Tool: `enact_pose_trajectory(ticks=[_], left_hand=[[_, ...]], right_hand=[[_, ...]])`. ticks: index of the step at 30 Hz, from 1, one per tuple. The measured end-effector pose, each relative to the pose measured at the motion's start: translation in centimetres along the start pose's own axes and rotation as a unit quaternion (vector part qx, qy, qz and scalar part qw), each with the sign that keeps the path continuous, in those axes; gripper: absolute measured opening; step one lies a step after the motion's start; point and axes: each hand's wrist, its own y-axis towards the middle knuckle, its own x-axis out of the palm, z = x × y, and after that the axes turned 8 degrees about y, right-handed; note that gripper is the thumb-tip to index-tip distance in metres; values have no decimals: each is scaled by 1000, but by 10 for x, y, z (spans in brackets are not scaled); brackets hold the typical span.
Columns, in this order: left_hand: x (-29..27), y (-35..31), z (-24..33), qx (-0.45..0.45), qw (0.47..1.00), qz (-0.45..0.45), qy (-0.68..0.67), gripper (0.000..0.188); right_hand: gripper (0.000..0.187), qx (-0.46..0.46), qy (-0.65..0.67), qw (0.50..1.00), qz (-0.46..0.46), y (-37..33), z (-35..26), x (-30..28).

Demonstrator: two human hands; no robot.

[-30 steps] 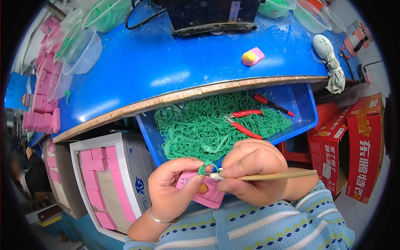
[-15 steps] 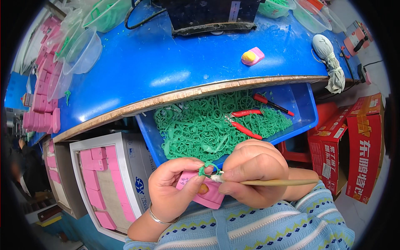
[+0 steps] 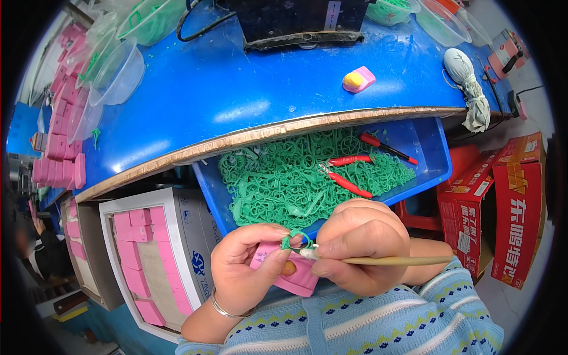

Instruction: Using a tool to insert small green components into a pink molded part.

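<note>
My left hand [image 3: 241,266] pinches a small green ring-shaped piece [image 3: 294,241] between thumb and fingertips. In my right hand [image 3: 367,248] is a thin wooden-handled tool [image 3: 408,260], its white-wrapped front end close against the green ring; the very tip is too small to make out. Beneath the ring, a pink block [image 3: 302,280] with a tan spot lies by my left hand, partly covered by the fingers. Just beyond both hands, a blue tray [image 3: 430,137] holds a heap of green ring-like pieces [image 3: 278,183], red-handled pliers [image 3: 350,184] and a red-and-black pen-like tool [image 3: 387,148].
Above the tray runs the wooden edge of a blue table [image 3: 248,89], bearing a pink block with a yellow lump [image 3: 358,79] and a black box [image 3: 305,21]. Pink blocks fill a white-framed box [image 3: 109,207] at left. Red cartons [image 3: 515,207] stand right.
My hands stay almost in place, with the wooden-handled tool tilting very slightly. At the far left edge, another person's hand has shifted.
</note>
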Motion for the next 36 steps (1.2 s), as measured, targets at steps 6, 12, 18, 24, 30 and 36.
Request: enact_pose_trajectory(ticks=[6, 12, 18, 24, 30, 36], left_hand=[[-1, 0, -1, -7, 1000, -5, -1, 23], [0, -1, -1, -5, 1000, -4, -3, 27], [-3, -2, -8, 42, 999, -13, 14, 27], [-5, -3, -8, 51, 998, -29, 29, 27], [-4, -1, -1, 23, 998, -53, 8, 23], [-5, 0, -1, 39, 997, -62, 17, 20]], right_hand=[[21, -1, 0, 1000, -2, 0, -1, 0], [21, 3, 5, 1000, 2, 0, 1, 1], [19, 9, 12, 1000, 5, -1, 1, 3], [18, 15, 11, 1000, -4, 0, 0, 3], [20, 3, 3, 1000, -27, 2, 0, -2], [20, 1, 11, 999, -50, 3, -2, -3]])
